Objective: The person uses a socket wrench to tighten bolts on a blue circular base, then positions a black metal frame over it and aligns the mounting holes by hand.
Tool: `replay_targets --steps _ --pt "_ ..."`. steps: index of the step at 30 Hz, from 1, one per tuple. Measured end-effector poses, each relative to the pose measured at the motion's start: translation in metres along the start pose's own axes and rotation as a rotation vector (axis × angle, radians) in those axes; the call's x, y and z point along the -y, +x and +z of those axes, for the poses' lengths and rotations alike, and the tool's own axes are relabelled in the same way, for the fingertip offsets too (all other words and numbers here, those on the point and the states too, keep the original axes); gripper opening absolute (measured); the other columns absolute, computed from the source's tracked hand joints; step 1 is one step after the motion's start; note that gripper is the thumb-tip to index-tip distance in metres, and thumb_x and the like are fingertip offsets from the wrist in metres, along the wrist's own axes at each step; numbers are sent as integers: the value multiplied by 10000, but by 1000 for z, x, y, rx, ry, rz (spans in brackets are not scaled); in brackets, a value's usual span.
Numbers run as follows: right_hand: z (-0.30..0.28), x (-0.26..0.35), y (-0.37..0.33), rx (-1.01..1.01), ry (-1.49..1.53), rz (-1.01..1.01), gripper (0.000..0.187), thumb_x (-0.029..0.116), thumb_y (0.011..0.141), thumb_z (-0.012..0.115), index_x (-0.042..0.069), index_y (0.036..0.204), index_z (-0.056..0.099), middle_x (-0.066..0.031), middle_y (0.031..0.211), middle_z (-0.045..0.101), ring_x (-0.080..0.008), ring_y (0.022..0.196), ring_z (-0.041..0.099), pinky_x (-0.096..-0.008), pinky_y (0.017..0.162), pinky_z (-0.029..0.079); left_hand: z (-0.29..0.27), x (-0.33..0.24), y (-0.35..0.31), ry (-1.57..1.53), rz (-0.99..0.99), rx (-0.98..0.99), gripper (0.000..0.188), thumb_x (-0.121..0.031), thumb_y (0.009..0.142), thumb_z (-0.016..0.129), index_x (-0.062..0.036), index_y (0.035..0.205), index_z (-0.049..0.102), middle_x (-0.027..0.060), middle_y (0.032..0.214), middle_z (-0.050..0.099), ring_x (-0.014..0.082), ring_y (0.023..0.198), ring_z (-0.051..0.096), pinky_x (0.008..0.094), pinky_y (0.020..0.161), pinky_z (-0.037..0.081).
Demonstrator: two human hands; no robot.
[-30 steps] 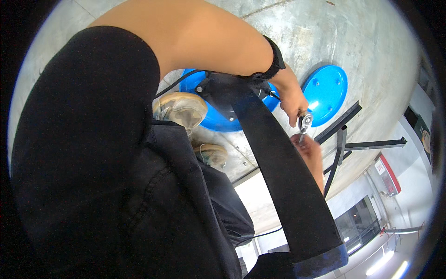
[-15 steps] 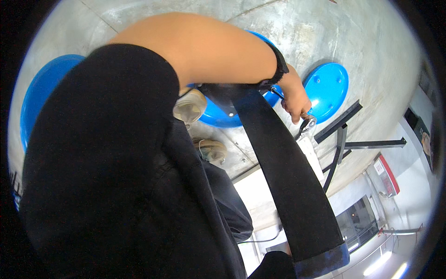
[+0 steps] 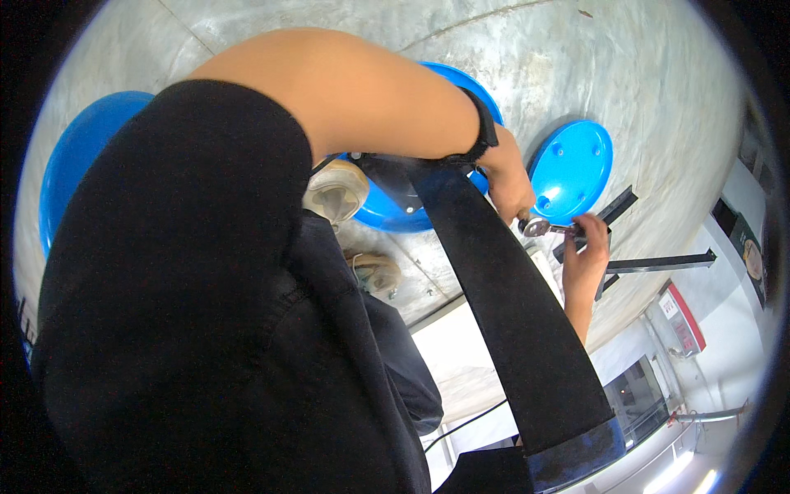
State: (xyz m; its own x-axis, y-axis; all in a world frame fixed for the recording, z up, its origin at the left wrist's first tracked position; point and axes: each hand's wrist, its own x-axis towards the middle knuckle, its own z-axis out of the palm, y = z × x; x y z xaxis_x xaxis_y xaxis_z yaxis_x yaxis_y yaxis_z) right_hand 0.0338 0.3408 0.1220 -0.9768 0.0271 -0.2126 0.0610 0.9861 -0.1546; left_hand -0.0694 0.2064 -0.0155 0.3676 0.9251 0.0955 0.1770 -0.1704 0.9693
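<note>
My left hand (image 3: 512, 191), with a black band at its wrist, is closed at the head end of a shiny ratchet wrench (image 3: 536, 227). From the lower right my right hand (image 3: 587, 245) reaches in, its fingers curled round the wrench's handle. Both hands are just beyond a wide black metal bar (image 3: 514, 313), which slants from the middle of the view down to the lower right. The bar's upper end meets a black plate over a round blue disc (image 3: 383, 216). What the wrench's far end touches is hidden by my left hand and the bar.
Another blue disc (image 3: 573, 169) with small studs lies on the grey floor beyond my hands. Black angled metal legs (image 3: 658, 263) stand to the right. A further blue disc (image 3: 90, 169) is at the far left. Shoes (image 3: 337, 193) show below my left arm.
My right hand has come into view and taken hold of the wrench's handle. My left hand has shifted slightly left, and the wrench has turned so that its handle points right.
</note>
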Motion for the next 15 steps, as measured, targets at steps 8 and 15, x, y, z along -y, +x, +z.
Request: replay_targets --steps 8,15 --pt "15 5 -107 445 199 642 260 126 725 653 -9 945 620 -172 788 641 -264 671 601 -329 621 459 0 22 18 -164 26 -87 274 -222 757 622 49 739 586 169 660 580 224 610 506 389 597 403" --pt "32 41 -98 668 482 649 247 119 728 647 -13 933 616 -180 771 629 -275 652 583 -330 606 451 3 -2 4 -265 49 -266 207 -169 745 634 37 733 611 138 632 589 188 579 500 379 558 381"
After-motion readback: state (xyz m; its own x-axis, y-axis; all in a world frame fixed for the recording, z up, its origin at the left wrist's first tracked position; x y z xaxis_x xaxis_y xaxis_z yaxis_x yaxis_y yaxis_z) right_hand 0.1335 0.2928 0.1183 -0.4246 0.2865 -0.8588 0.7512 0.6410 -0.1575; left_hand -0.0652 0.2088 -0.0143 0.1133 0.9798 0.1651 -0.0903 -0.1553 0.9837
